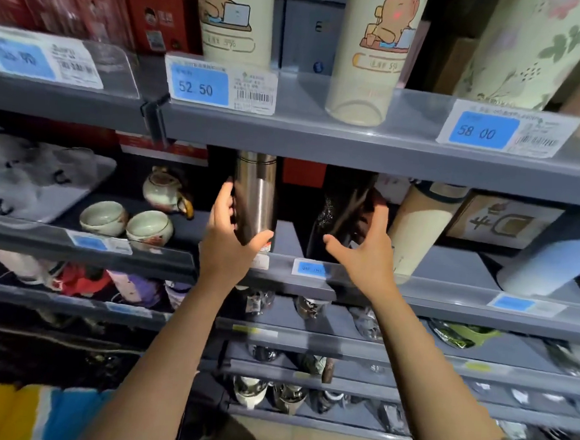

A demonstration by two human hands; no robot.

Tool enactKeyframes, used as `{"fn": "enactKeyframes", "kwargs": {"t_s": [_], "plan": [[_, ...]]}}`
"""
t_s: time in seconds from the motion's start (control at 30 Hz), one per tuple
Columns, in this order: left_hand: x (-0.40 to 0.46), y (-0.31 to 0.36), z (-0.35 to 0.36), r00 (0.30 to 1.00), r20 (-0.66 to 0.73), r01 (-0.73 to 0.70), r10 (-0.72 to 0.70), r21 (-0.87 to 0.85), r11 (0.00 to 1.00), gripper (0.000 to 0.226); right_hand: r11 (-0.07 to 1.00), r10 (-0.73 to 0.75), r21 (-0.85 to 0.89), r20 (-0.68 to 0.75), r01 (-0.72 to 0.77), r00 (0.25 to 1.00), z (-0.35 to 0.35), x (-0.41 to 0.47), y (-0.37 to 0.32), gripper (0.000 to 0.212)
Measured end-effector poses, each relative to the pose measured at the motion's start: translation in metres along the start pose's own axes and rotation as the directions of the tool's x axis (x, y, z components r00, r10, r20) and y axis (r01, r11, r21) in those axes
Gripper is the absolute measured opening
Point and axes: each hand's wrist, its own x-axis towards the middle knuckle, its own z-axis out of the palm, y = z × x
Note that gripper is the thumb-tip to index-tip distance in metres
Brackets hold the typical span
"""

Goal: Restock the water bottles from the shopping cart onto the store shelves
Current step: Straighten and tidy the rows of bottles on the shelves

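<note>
In a dim store aisle, grey metal shelves (372,150) run across the view in tiers, each front edge carrying a clear strip with blue price labels (199,84). On the middle shelf, the left hand (227,236) wraps around a steel water bottle (254,196), thumb across its lower front and fingers behind its left side; the bottle stands upright with its long axis vertical, cap up under the shelf above, its base at the shelf's front lip. Just to the right, the right hand (365,249) is spread wide, fingers curled beside a dark bottle (340,213) that stands upright too; whether the fingers touch it I cannot tell. A cream bottle (418,225) leans beside that hand, and a pale blue bottle (549,269) lies tilted further right. Left of the steel bottle sit two ceramic cups (127,224) and a small teapot (165,188). The upper shelf holds tall cream tumblers with a cartoon animal (369,53), and red boxes (152,7) stand at the left.
</note>
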Motion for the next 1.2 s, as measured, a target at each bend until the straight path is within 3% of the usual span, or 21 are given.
{"fn": "enactKeyframes", "kwargs": {"t_s": [0.1, 0.17, 0.27, 0.4, 0.63, 0.87, 1.0, 1.2], "plan": [[-0.002, -0.003, 0.004, 0.994, -0.056, -0.09, 0.095, 0.092, 0.992, 0.101, 1.0, -0.019, -0.016, 0.037, 0.02, 0.999, -0.003, 0.002, 0.004, 0.054], [-0.003, -0.006, 0.006, 0.986, -0.071, -0.142, 0.153, 0.145, 0.979, 0.1, 0.999, -0.031, -0.01, 0.033, 0.031, 0.999, 0.002, -0.005, 0.006, 0.063], [-0.005, -0.006, 0.007, 0.974, -0.097, -0.185, 0.207, 0.195, 0.963, 0.097, 0.999, -0.015, -0.051, -0.139, 0.008, 0.99, 0.02, -0.02, 0.004, 0.1], [-0.008, -0.002, 0.01, 0.956, -0.159, -0.208, 0.245, 0.22, 0.953, 0.097, 0.991, -0.003, -0.127, -0.335, -0.042, 0.942, 0.041, -0.024, -0.009, 0.105], [-0.012, 0.007, 0.024, 0.953, -0.271, -0.073, 0.135, 0.227, 0.971, 0.101, 0.996, 0.01, -0.087, -0.236, -0.032, 0.972, 0.028, -0.014, 0.002, 0.094], [-0.011, 0.0, 0.004, 0.981, -0.062, -0.183, 0.181, -0.02, 0.983, 0.094, 0.995, -0.012, -0.097, -0.178, -0.005, 0.984, 0.018, -0.012, 0.007, 0.093], [-0.009, -0.001, 0.006, 0.97, -0.102, -0.217, 0.222, 0.059, 0.974, 0.095, 0.995, -0.015, -0.104, -0.174, -0.004, 0.985, 0.018, -0.012, 0.008, 0.093], [-0.019, 0.014, 0.031, 0.954, -0.284, -0.016, 0.095, 0.269, 0.963, 0.096, 0.994, -0.032, -0.112, -0.184, 0.012, 0.982, 0.019, -0.012, 0.007, 0.093]]}}
